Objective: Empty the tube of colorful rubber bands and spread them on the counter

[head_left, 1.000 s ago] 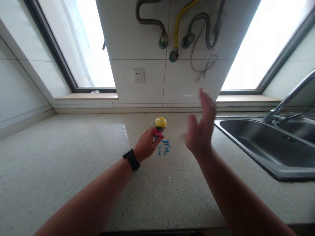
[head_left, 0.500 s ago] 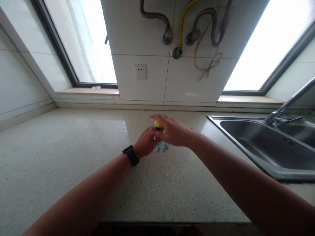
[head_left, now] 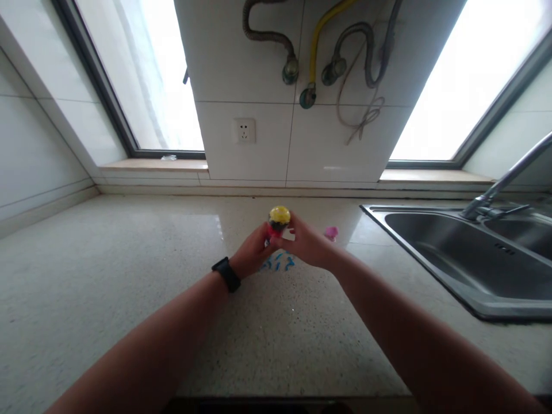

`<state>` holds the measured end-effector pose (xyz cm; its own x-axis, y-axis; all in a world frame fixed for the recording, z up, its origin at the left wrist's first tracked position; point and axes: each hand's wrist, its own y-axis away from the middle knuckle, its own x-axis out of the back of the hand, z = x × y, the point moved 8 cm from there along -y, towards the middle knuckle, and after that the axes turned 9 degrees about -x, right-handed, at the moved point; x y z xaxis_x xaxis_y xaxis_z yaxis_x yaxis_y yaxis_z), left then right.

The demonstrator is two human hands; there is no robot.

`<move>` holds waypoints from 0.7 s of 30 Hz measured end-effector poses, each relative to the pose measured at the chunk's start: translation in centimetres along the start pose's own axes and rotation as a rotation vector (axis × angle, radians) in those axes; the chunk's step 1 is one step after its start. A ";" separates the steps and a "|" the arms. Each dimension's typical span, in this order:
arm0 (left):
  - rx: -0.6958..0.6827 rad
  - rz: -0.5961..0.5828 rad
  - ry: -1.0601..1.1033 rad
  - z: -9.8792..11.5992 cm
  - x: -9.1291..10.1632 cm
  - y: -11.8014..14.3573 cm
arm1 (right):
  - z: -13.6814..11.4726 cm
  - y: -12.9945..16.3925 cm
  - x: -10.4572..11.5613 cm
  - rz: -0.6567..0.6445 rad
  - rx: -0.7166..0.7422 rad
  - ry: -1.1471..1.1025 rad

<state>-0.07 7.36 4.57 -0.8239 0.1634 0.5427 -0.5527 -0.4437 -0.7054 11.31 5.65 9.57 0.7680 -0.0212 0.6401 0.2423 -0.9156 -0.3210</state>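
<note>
Head view: your left hand point(head_left: 252, 250) and right hand point(head_left: 309, 244) are both closed around one small object with a shiny yellow dome and red body point(head_left: 279, 216), held between them. Whether it touches the pale speckled stone tabletop point(head_left: 129, 282) you cannot tell. You seem mid-way through two-handed handling; next calls for a steady grip. Count one pink piece point(head_left: 331, 233) near your right hand, plus several thin blue strips point(head_left: 290, 263), partly hidden.
</note>
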 end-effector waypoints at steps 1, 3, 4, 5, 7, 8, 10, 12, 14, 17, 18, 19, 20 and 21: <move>-0.002 -0.014 0.014 0.1 -0.1 0.0 | 0.5 0.2 -0.3 0.015 -0.009 -0.024; 0.007 -0.025 0.045 -0.1 -0.3 0.1 | 0.9 0.4 0.0 0.110 0.017 -0.147; 0.015 -0.028 0.055 -0.3 -0.3 0.2 | 1.2 0.5 0.5 0.184 0.028 -0.227; 0.028 -0.024 0.067 -0.6 -0.3 0.4 | 1.7 0.7 0.9 0.253 0.026 -0.297; 0.071 0.007 0.101 -1.6 0.1 0.7 | 3.0 0.7 1.1 0.320 -0.021 -0.364; 0.089 0.029 0.115 -2.0 0.3 0.9 | 3.5 0.7 0.6 0.295 -0.048 -0.353; 0.118 0.053 0.117 -2.8 0.8 1.2 | 4.5 0.8 0.0 0.286 -0.062 -0.325; 0.135 0.043 0.099 -3.2 1.0 1.4 | 5.1 1.2 -0.3 0.324 -0.053 -0.314; 0.147 0.028 0.084 -3.4 1.0 1.4 | 5.4 1.4 -0.6 0.331 -0.058 -0.289; 0.167 0.013 0.069 -3.4 1.1 1.5 | 5.3 1.9 -0.3 0.421 -0.035 -0.286; 0.169 0.001 0.067 -3.4 1.0 1.5 | 5.2 2.1 -0.2 0.448 -0.026 -0.280; 0.172 -0.008 0.066 -3.3 1.0 1.6 | 5.1 2.1 -0.3 0.449 -0.021 -0.263; 0.177 -0.013 0.066 -3.4 1.0 1.6 | 5.0 2.1 -0.5 0.431 -0.021 -0.242; 0.186 -0.017 0.066 -3.4 0.9 1.7 | 5.1 2.1 -0.8 0.410 -0.021 -0.223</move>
<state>-2.19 9.78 2.36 -0.8243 0.2272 0.5186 -0.5391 -0.5949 -0.5962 14.18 5.79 4.85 0.9073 -0.2985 0.2963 -0.1187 -0.8576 -0.5004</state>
